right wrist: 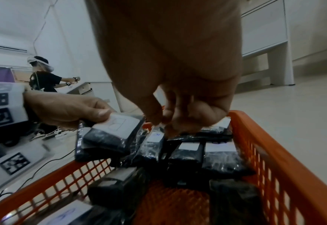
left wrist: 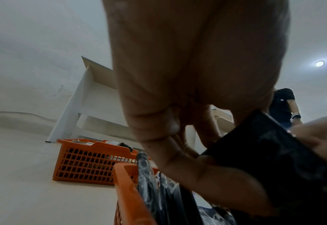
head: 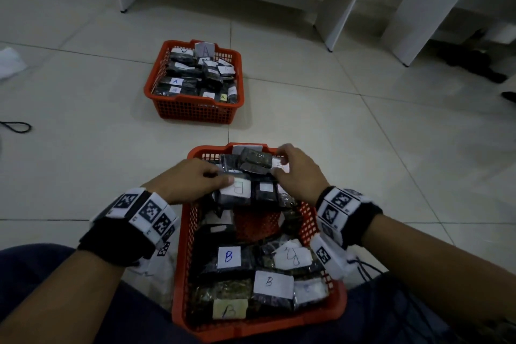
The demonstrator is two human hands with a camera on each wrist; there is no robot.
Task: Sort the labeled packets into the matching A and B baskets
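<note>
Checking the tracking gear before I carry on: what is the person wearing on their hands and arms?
Both hands are bare, no gloves. The left hand and the right hand each have a black wrist strap ringed with white blocks printed with black square marker codes. The forearms are bare, no sleeves showing. Thin dark cables hang by the right wrist band.

Left hand pinches, thumb on top; right hand curls downward.

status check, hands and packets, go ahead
Left hand pinching B packet. Right hand gripping packets at near basket far end. Far basket holds A's.
</note>
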